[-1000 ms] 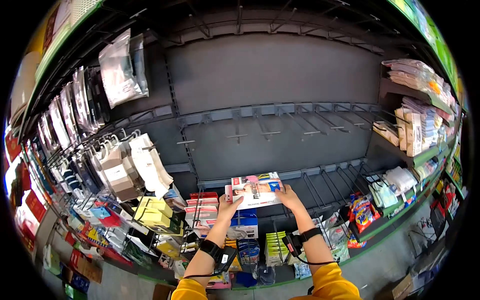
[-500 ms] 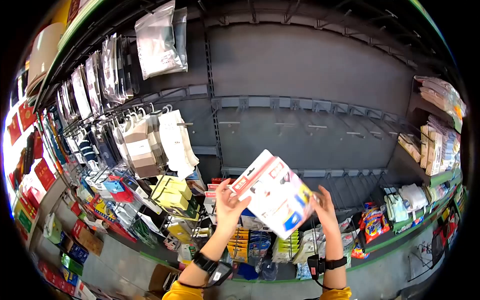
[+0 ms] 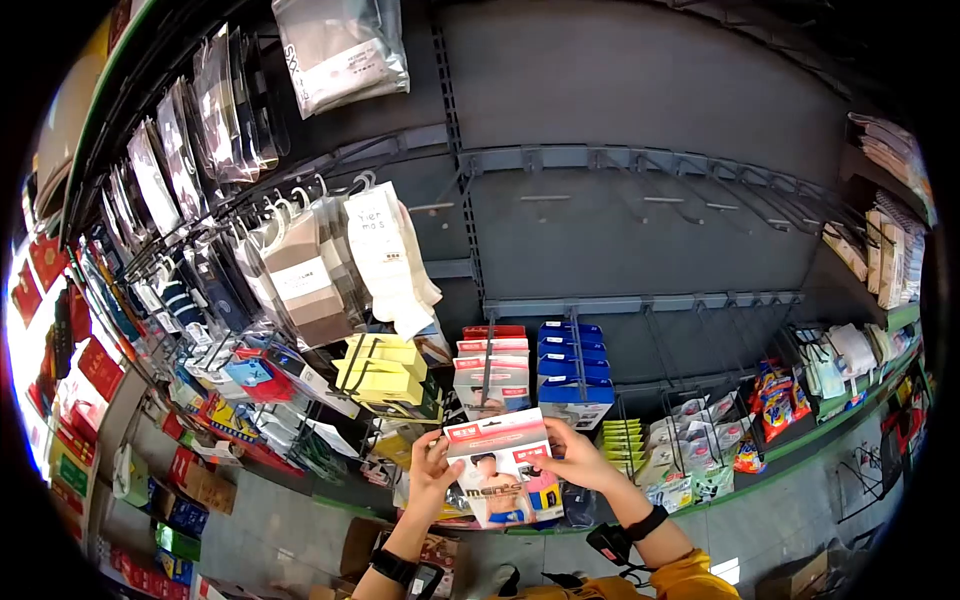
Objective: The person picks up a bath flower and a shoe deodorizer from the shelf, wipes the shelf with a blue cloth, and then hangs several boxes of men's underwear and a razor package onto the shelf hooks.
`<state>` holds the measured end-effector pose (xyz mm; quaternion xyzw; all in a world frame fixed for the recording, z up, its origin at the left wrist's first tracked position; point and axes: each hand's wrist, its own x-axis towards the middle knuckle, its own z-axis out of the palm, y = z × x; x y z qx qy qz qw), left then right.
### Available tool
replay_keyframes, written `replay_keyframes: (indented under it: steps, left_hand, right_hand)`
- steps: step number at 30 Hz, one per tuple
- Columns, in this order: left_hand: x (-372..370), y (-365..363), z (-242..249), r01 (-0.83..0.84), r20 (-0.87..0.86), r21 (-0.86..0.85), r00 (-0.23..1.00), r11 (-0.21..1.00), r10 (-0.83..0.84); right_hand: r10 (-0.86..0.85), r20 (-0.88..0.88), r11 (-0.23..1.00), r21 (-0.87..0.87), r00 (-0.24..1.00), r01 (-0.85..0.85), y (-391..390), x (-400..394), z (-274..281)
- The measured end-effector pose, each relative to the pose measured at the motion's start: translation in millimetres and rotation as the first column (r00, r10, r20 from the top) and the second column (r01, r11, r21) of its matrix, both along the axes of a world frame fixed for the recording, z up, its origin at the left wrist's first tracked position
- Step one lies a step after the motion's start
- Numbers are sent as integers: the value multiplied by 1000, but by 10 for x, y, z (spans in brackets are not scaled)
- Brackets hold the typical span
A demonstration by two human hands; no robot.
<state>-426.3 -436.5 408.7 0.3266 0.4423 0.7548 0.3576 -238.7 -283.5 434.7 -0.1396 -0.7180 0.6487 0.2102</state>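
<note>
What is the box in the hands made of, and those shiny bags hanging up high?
The box, held between the left hand and right hand, looks like thin printed cardboard: flat faces, straight edges, slight gloss. The bags on the top hooks look like clear plastic film: they crinkle, catch glare and let the folded cloth inside show through.

Yellow sleeves are worn, pushed back from bare forearms. A black band with a small device is strapped at each wrist (a thin black cable trails from the right one), behind the left hand [image 3: 432, 473] and right hand [image 3: 575, 462].
</note>
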Motion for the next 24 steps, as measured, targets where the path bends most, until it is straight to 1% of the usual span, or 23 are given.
replay_keyframes:
  steps: [1, 2, 4, 5, 8, 10, 12, 13, 14, 16, 18, 20, 22, 24]
  left_hand:
    - [-61, -5, -56, 9, -24, -26, 1000, 1000, -9]
    - [-125, -4, -126, 13, -22, -28, 1000, 1000, -14]
    - [-236, 28, -276, 40, -45, -46, 998, 998, -42]
    - [-278, 39, -343, 52, -65, -65, 996, 997, -56]
    - [-299, 93, -382, 88, -72, -79, 993, 993, -94]
    - [-332, 145, -374, 87, -85, -104, 992, 991, -96]
    - [-413, 220, -383, 62, -105, -85, 992, 994, -71]
    - [-448, 265, -361, 75, -90, -42, 993, 996, -78]
    - [-475, 309, -336, 83, -89, -44, 992, 996, -87]
    - [-534, 385, -298, 60, -95, 24, 994, 998, -57]
    - [-561, 463, -326, 66, -99, 18, 993, 998, -64]
    - [-560, 533, -339, 83, -146, 50, 986, 995, -75]
    - [-579, 562, -336, 94, -142, 51, 986, 994, -86]
    - [-598, 574, -315, 90, -125, 57, 989, 994, -82]
  right_hand:
    - [-34, 32, 997, 71, 999, 32, -1, -63, -29]
    - [-38, 34, 997, 69, 999, 36, 9, -124, -94]
    - [-60, 20, 990, 131, 998, 57, 18, -210, -236]
    - [-78, 51, 988, 140, 996, 70, 18, -223, -276]
    - [-115, 34, 989, 102, 993, 111, 14, -255, -409]
    - [-112, 12, 990, 91, 994, 111, -2, -303, -331]
    - [-124, -91, 989, 68, 988, 131, 33, -360, -392]
    - [-147, -48, 987, 61, 988, 150, 68, -404, -417]
    - [-177, -60, 979, 89, 982, 182, 83, -441, -426]
    - [-211, -110, 974, 56, 971, 218, 122, -533, -494]
    - [-219, -115, 972, 61, 969, 227, 157, -545, -517]
    - [-225, -120, 970, 65, 967, 233, 183, -569, -568]
    - [-246, -163, 965, 50, 955, 257, 188, -603, -644]
    - [-257, -141, 962, 55, 956, 267, 198, -629, -685]
